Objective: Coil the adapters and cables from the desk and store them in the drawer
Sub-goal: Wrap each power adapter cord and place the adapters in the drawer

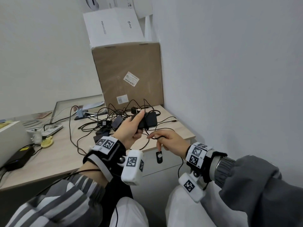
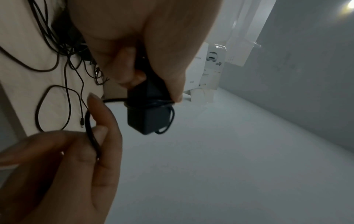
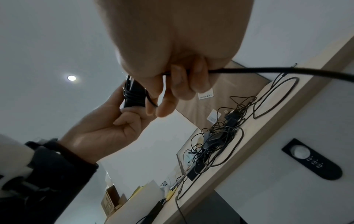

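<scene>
My left hand (image 1: 133, 126) grips a black adapter block (image 1: 148, 120) above the desk's right end, with a few turns of its cable wound around it (image 2: 151, 103). My right hand (image 1: 165, 139) sits just below and to the right, pinching the loose black cable (image 3: 268, 71) between thumb and fingers. The left wrist view shows the adapter (image 2: 147, 115) close up with the right hand's fingers (image 2: 99, 118) curled round the cable. A tangle of more black adapters and cables (image 1: 113, 123) lies on the desk (image 1: 65, 154). The white drawer front (image 1: 170, 159) sits under the desk edge.
A tall cardboard box (image 1: 129, 72) stands at the desk's back right with white boxes (image 1: 113, 28) stacked on it. A black power brick (image 1: 18, 158), a yellow item (image 1: 47, 142) and a framed panel (image 1: 77, 104) lie to the left. A black oval handle (image 1: 159, 157) is on the drawer front.
</scene>
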Demonstrator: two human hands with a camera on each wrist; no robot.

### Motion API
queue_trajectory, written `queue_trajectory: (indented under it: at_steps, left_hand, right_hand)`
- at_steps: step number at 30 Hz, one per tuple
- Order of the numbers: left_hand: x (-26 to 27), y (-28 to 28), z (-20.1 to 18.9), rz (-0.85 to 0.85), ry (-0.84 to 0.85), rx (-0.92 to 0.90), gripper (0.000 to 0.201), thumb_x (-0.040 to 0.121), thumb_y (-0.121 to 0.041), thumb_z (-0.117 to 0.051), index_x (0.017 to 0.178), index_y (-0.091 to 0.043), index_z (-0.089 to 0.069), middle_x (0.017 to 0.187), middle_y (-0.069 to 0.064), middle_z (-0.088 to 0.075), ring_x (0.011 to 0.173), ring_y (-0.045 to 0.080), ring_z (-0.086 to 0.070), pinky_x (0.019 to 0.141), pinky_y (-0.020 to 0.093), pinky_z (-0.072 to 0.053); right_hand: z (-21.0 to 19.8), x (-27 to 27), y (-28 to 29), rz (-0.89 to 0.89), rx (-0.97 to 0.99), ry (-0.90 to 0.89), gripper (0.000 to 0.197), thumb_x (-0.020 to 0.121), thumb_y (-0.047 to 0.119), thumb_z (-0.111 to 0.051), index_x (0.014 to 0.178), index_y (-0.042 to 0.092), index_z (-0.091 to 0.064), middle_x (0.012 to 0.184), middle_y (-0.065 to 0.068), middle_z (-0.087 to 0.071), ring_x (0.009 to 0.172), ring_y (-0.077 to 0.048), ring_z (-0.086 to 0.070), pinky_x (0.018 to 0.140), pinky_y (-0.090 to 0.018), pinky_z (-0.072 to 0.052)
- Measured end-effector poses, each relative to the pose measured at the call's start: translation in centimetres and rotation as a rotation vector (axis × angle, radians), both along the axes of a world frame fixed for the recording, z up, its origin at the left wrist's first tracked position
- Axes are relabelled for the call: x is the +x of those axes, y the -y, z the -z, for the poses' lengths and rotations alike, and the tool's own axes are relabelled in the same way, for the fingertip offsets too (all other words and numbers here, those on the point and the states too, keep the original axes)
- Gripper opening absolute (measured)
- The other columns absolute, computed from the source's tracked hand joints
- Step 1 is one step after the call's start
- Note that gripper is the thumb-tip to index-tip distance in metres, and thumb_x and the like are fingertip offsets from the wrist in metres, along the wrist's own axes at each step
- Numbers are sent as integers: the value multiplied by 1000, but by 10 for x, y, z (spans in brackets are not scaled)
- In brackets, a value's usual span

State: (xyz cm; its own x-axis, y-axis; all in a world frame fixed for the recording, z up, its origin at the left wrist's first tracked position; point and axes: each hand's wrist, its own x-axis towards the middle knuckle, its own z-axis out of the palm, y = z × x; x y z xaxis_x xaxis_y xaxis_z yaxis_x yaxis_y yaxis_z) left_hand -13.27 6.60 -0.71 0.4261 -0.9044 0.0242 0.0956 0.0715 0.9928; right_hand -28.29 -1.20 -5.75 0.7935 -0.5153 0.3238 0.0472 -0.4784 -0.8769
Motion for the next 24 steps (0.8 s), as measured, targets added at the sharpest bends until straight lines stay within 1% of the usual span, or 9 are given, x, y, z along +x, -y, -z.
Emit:
queue_trajectory:
  at_steps: [5, 8, 10, 12, 14, 17, 19, 21, 24]
  left_hand:
    - [11, 1, -2, -20, -212, -49, 45, 94, -51, -49, 115, -11, -53, 80, 1, -46, 37, 3, -32, 29, 13, -22]
    - [12, -6, -9, 83, -266, -35, 42, 93, -54, -47, 102, -15, -57, 75, -1, -48, 35, 2, -30, 28, 12, -20]
    - [6, -16, -12, 232, -176, 68, 43, 87, -56, -49, 95, -14, -54, 69, 0, -48, 35, 2, -30, 29, 11, -20]
    - [0, -24, -11, 361, 42, 192, 45, 82, -55, -49, 96, -13, -50, 63, 0, -49, 37, 3, -30, 32, 12, -19]
    - [-6, -26, -6, 389, 286, 289, 38, 87, -51, -49, 94, -14, -48, 60, 0, -43, 39, 5, -28, 35, 14, -17]
    - [-7, -21, 3, 269, 494, 398, 32, 96, -46, -50, 90, -14, -49, 59, 0, -37, 41, 7, -27, 36, 17, -17]
    - [-6, -16, 12, 143, 483, 412, 33, 95, -48, -52, 87, -15, -50, 58, -1, -39, 42, 8, -29, 36, 17, -20]
    - [-9, -12, 18, 15, 491, 417, 33, 94, -48, -54, 86, -16, -49, 62, 0, -42, 45, 10, -33, 38, 19, -23]
    - [-11, -7, 28, -111, 644, 441, 35, 94, -48, -53, 96, -14, -48, 70, 2, -45, 53, 12, -40, 40, 21, -31]
  right_hand:
    - [4, -4, 0, -74, 32, 34, 29, 91, 0, -56, 115, 13, -65, 64, -3, -58, 57, 0, -54, 58, -6, -39]
    - [4, -7, 7, -33, 148, 48, 15, 88, 12, -65, 102, 12, -71, 61, 7, -56, 55, 4, -51, 52, -8, -35]
    - [4, -8, 13, -2, 146, 31, 10, 89, 11, -64, 91, 16, -72, 64, 6, -58, 55, 5, -51, 53, -7, -36]
    - [4, -6, 17, 11, 110, 4, 15, 88, 7, -64, 80, 18, -70, 66, 5, -60, 56, 5, -51, 57, -10, -38]
    - [2, -5, 20, 11, 130, 18, 11, 87, 2, -63, 83, 11, -68, 72, 0, -64, 59, 3, -56, 62, -13, -43]
    - [-4, -3, 24, 65, 96, 30, 12, 90, 4, -61, 98, 11, -64, 71, -4, -64, 64, -3, -61, 69, -14, -47]
    - [-7, 0, 25, 131, 29, 13, 12, 89, 8, -62, 100, 15, -62, 67, 0, -64, 70, -13, -60, 76, -28, -48]
    - [-9, 5, 21, 183, -36, -9, 11, 89, 10, -62, 99, 15, -61, 67, 2, -65, 72, -21, -57, 76, -36, -48]
    - [-11, 14, 9, 225, -124, -49, 12, 90, 10, -57, 101, 15, -57, 72, 2, -65, 75, -22, -59, 76, -34, -48]
